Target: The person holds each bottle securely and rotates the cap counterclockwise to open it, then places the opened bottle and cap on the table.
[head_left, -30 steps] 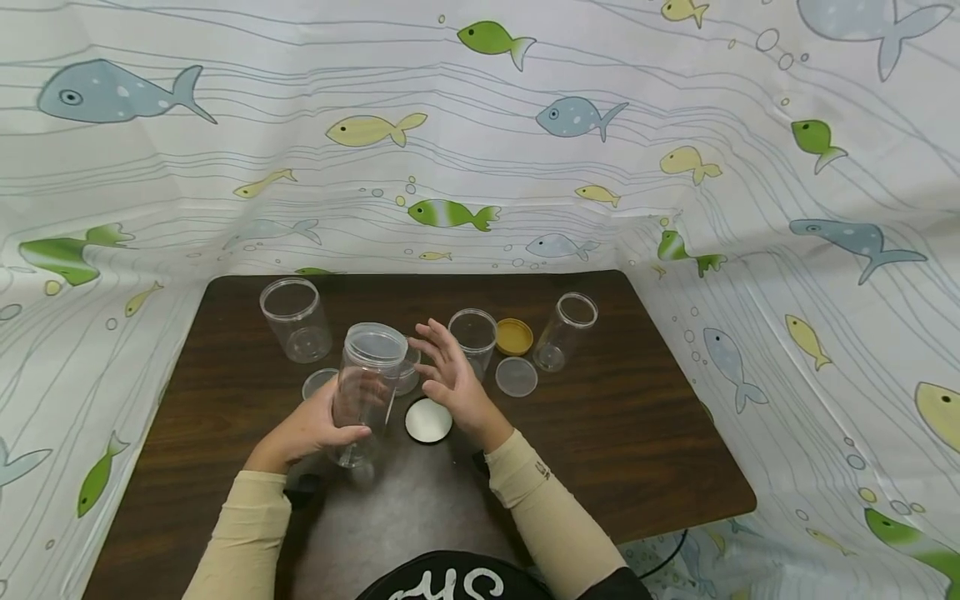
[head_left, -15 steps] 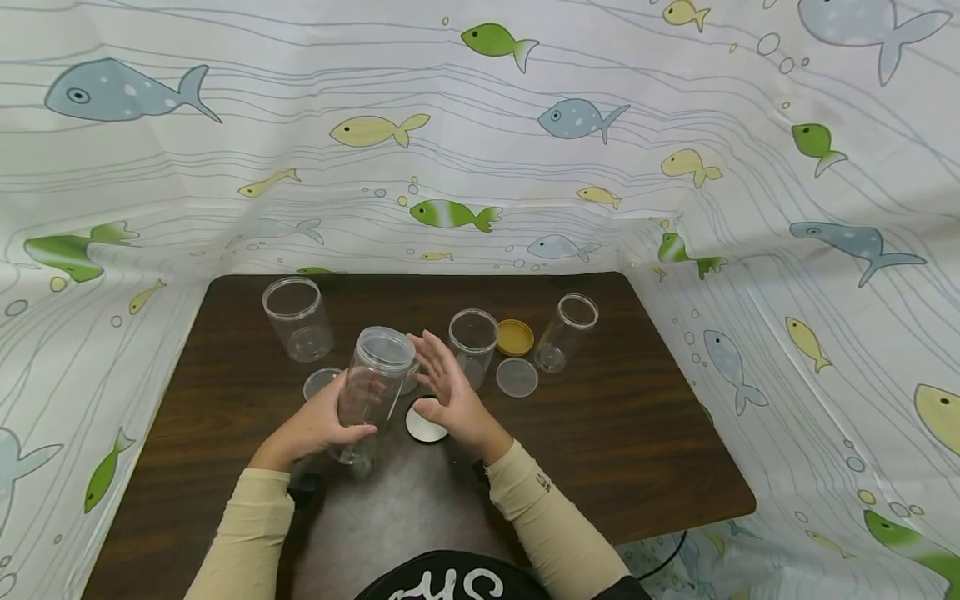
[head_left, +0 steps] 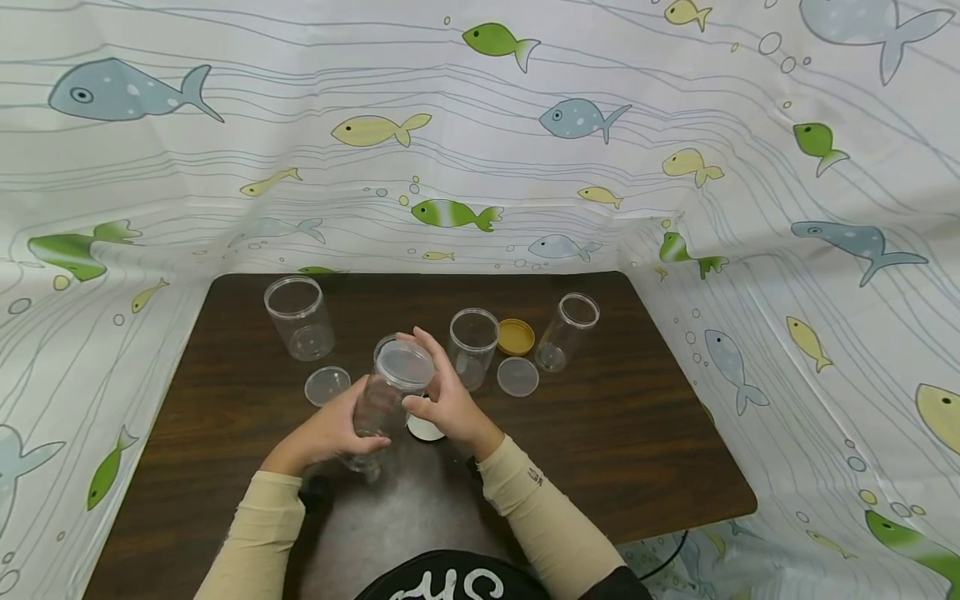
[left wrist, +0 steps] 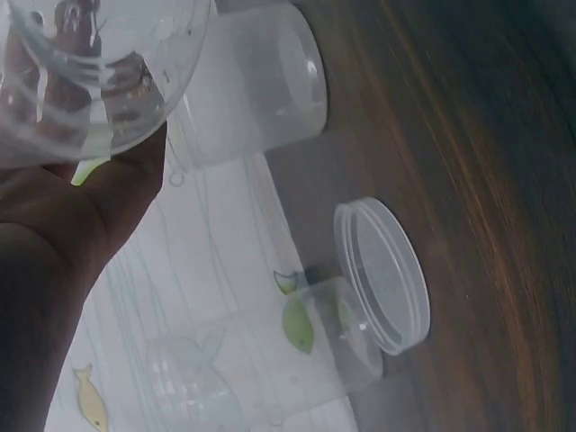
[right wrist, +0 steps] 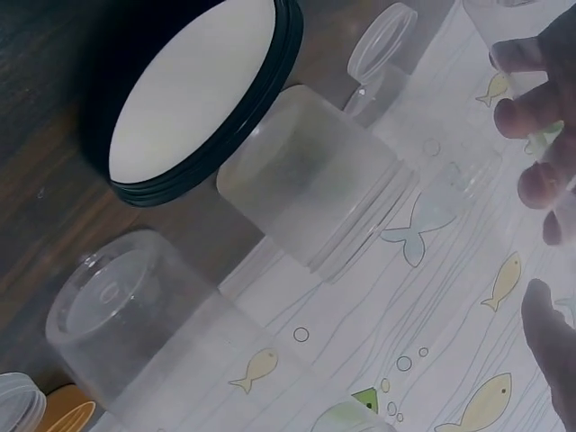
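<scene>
Tilted in my left hand (head_left: 337, 429) is a tall clear plastic jar (head_left: 372, 412) with a clear lid (head_left: 406, 365) on its mouth. The fingers wrap the jar's far side and the thumb lies across its near side. In the left wrist view the jar (left wrist: 54, 135) fills the top left corner. My right hand (head_left: 453, 404) is raised at the lid's right, fingers behind it and thumb in front. The right wrist view shows those fingers (right wrist: 531, 112) spread apart from the thumb. Below lies a black lid with a white liner (right wrist: 193, 99), partly hidden by the right hand in the head view.
Uncapped clear jars stand at the back left (head_left: 298, 321), behind the right hand (head_left: 474, 342) and at the right (head_left: 567, 333). Another short jar (right wrist: 315, 180) is partly hidden behind the held one. Clear lids (head_left: 327, 386) and a yellow lid (head_left: 516, 336) lie on the brown table (head_left: 637, 450).
The left hand has moved right with the jar and tipped its lid toward the right hand. The right hand has closed in around the lid. The other jars and lids stay put.
</scene>
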Motion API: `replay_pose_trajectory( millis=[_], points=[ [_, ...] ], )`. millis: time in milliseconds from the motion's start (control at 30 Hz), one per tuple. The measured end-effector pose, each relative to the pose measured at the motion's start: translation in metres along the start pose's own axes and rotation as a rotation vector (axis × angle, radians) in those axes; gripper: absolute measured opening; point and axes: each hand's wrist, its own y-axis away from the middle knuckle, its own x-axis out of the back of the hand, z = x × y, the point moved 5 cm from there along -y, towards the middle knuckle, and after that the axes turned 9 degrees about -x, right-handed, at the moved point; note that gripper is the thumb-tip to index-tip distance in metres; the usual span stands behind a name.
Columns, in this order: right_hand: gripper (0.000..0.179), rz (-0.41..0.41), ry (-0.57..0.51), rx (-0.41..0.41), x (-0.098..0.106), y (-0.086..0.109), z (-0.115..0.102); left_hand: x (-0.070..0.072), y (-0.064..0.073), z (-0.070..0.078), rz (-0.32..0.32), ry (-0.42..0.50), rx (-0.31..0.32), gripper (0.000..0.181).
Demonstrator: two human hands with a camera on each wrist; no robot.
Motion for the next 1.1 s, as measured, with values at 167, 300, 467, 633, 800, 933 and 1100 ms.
replay_pose_trajectory(
  millis=[167, 300, 467, 633, 800, 933, 1100],
  points=[
    [0.109, -0.008, -0.031, 0.052, 0.002, -0.005, -0.002, -0.007, -0.003, 0.004, -0.033, -0.023, -0.027, 0.086],
    [0.1, -0.091, -0.084, 0.11, 0.004, -0.008, -0.008, -0.013, -0.005, 0.007, -0.104, 0.055, -0.057, 0.09],
    [0.098, -0.281, -0.151, 0.109, 0.004, -0.009, -0.012, -0.02, -0.004, 0.008, -0.217, 0.18, -0.079, 0.088],
    [0.1, -0.362, -0.176, 0.076, 0.004, -0.01, -0.011, -0.025, -0.004, 0.006, -0.275, 0.318, -0.093, 0.089],
    [0.112, -0.34, -0.217, 0.042, 0.005, -0.01, -0.009, -0.023, -0.005, 0.004, -0.253, 0.351, -0.111, 0.086],
    [0.123, -0.247, -0.222, -0.007, 0.006, -0.009, -0.002, -0.015, -0.004, 0.003, -0.179, 0.279, -0.12, 0.081],
    [0.116, -0.037, -0.168, -0.025, 0.011, -0.002, 0.007, 0.002, -0.001, 0.0, -0.043, 0.138, -0.086, 0.074]
  ],
)
